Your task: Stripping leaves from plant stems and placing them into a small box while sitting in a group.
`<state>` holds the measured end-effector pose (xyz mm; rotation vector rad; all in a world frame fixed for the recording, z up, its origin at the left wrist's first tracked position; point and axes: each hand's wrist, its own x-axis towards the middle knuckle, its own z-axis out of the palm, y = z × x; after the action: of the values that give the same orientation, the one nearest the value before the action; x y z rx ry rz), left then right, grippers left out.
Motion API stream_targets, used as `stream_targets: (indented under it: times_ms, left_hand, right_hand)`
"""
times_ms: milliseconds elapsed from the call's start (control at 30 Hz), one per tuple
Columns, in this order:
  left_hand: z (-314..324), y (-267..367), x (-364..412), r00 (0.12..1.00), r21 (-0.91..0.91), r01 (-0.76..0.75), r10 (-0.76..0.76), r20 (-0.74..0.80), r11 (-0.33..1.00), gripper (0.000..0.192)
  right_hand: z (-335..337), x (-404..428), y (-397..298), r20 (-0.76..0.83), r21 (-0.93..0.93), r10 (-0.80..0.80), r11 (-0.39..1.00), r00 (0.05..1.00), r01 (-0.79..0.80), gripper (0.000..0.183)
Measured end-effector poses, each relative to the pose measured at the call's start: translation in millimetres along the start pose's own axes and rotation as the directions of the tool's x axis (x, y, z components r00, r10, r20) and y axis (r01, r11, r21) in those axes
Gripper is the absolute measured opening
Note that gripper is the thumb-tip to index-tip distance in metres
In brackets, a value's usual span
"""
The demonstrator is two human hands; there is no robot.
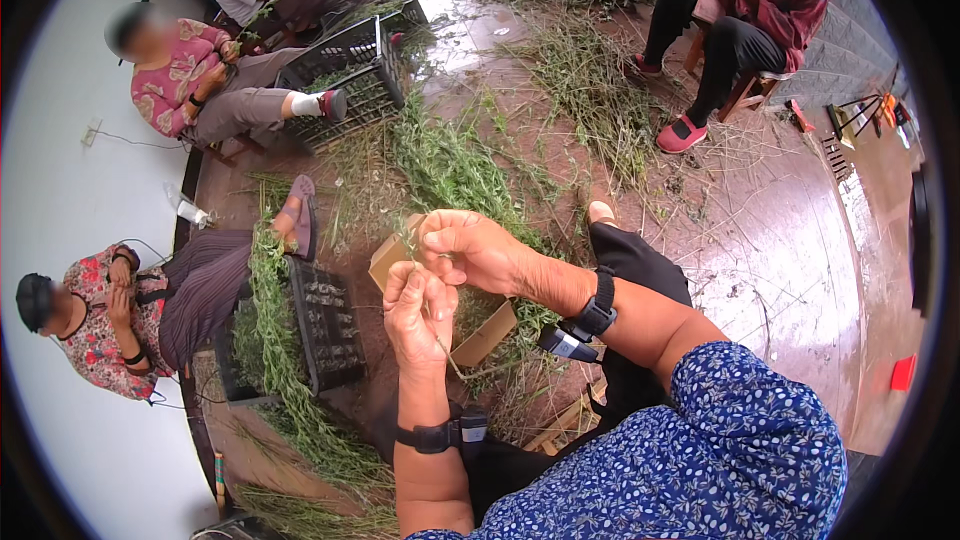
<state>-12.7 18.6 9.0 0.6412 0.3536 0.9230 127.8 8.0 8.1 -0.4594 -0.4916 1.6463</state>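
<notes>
A thin green plant stem (pixel 452 361) is pinched between the thumb and fingers of my left hand (pixel 418 311). Below that hand it bends and trails off to the right. My right hand (pixel 474 246) is just above and beside it, with thumb and fingertips closed at the leafy top (pixel 406 234) of the sprig. The fingers partly hide what they grip. Beneath both hands stands an open cardboard box (pixel 484 334), its middle covered by my hands and wrists. Leafy cut stems (pixel 457 165) lie in a heap on the floor beyond the box.
At left, a black plastic crate (pixel 326 322) has long leafy stems (pixel 270 292) draped over it. Another black crate (pixel 352 90) stands farther back. Several people sit around on low stools. Dry stalks (pixel 592 97) litter the reddish floor. A wooden stool edge (pixel 562 420) shows near my legs.
</notes>
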Motion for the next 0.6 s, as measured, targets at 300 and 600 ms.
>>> stream_targets:
  times_ms: [300,600]
  left_hand:
    - [2.4,0.9,-2.0,0.988,0.221,-0.1,0.123,-0.09,0.97,0.008]
    - [1.2,-0.2,-3.1,0.977,0.378,-0.087,0.153,-0.147,0.922,0.007]
  right_hand:
    - [-3.4,1.8,2.6,0.047,-0.006,0.037,0.999,0.998,-0.037,0.013]
    - [1.7,1.8,3.4,-0.018,-0.22,0.009,0.975,1.0,-0.013,0.006]
